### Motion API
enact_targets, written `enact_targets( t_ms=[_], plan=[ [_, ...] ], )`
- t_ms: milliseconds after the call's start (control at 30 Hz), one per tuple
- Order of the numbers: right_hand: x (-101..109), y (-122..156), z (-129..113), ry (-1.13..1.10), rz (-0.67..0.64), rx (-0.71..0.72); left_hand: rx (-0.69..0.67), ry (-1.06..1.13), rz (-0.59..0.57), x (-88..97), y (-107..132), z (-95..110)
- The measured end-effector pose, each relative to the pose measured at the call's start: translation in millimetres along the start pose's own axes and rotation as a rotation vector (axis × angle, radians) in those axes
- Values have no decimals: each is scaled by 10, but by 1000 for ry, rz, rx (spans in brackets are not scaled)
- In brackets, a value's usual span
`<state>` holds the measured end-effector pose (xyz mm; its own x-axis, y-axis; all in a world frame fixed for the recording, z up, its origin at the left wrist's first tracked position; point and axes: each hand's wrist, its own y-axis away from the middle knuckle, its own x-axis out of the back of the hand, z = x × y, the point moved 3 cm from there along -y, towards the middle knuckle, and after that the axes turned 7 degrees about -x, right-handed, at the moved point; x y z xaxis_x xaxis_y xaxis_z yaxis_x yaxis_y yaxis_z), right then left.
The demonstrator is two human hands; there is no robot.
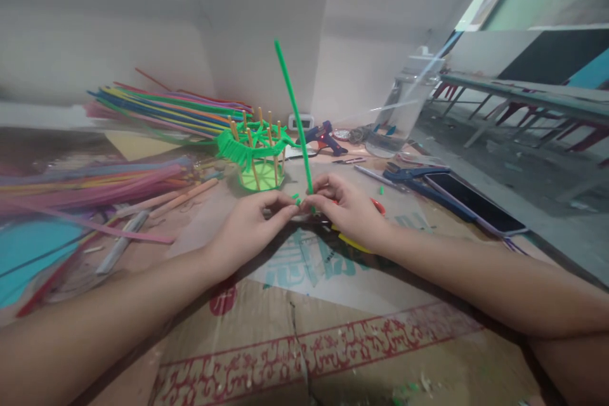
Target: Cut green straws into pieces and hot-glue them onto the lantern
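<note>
A long green pipe cleaner [294, 111] stands nearly upright above my hands. My right hand [347, 209] pinches its lower end. My left hand [254, 225] is closed too, its fingertips pinching the short bent green tip right beside the right hand's fingers. Both hands rest low over a flattened cardboard sheet [304, 342]. Just behind them sits a small green basket frame [257, 155] made of wooden sticks woven round with green pipe cleaner.
Bundles of coloured pipe cleaners [157, 108] lie at the left and back. A blue glue gun [326, 136], a clear plastic container [404, 114], blue pliers [409, 172] and a dark phone [476, 203] lie to the right. Wooden sticks [166, 200] lie at left.
</note>
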<state>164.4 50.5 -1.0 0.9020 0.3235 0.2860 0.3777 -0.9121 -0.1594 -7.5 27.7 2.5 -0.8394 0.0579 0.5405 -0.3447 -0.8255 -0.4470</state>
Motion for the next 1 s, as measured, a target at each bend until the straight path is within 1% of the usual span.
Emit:
enact_targets(
  t_ms=[67, 133, 233, 367, 500, 633, 867, 1000],
  plan=[
    [15, -20, -12, 1, 26, -7, 33, -14, 21, 17, -10, 8],
    [28, -30, -37, 24, 48, 18, 68, -24, 34, 28, -19, 12],
    [41, -39, -48, -16, 60, 10, 87, 5, 11, 21, -30, 24],
    [7, -58, -3, -193, -53, -92, 70, 66, -41, -3, -30, 25],
    [-27, -59, 15, -226, -105, -121, 54, 76, -80, -20, -20, -10],
    [-37, -48, 20, -191, -107, -143, 21, 81, -85, -23, -14, -30],
    [-53, -31, 6, -145, -123, -129, -21, 32, -79, -8, -21, -23],
    [-47, -11, -31, 12, -113, -114, -23, -13, -80, -7, -13, -29]
  ],
)
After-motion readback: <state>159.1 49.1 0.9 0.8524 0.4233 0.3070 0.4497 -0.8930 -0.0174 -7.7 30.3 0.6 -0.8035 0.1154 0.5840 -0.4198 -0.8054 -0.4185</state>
